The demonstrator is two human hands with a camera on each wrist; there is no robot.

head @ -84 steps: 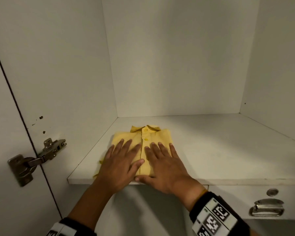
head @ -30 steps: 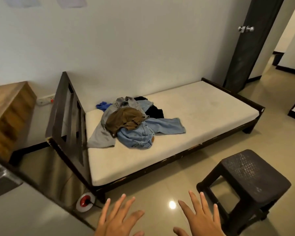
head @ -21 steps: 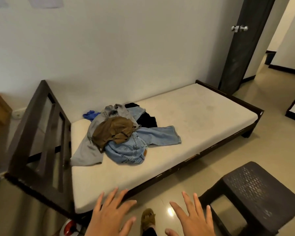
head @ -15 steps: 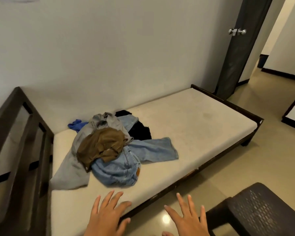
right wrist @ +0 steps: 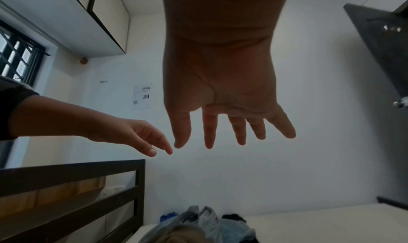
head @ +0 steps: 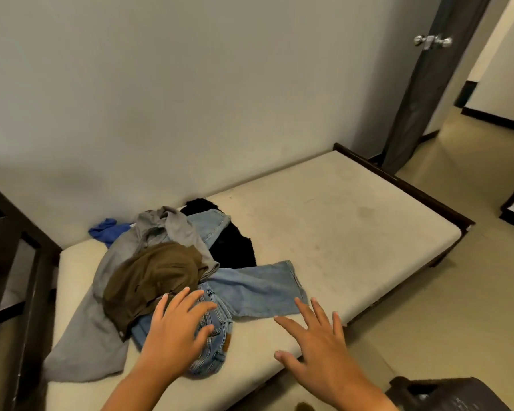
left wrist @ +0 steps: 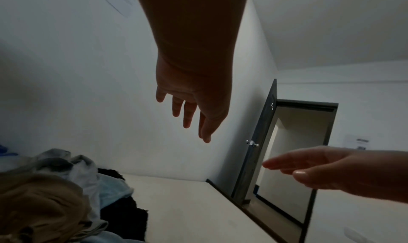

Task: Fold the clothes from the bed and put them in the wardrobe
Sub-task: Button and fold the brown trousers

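Bed point(head: 339, 232) against pale wall, dark door point(head: 422, 93) at right. Clothes pile point(head: 166, 262) on mattress near headboard point(head: 9, 262): olive top, grey garment, jeans point(head: 250, 289), black and blue items. Left hand point(head: 175, 327) above jeans, fingers spread, holding nothing. Right hand point(head: 318, 342) over mattress edge, fingers straight, empty.

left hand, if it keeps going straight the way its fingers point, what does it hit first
Most likely the jeans right under its fingertips, then the brown garment just beyond. The left hand is open above the pile; its height above the cloth is unclear.
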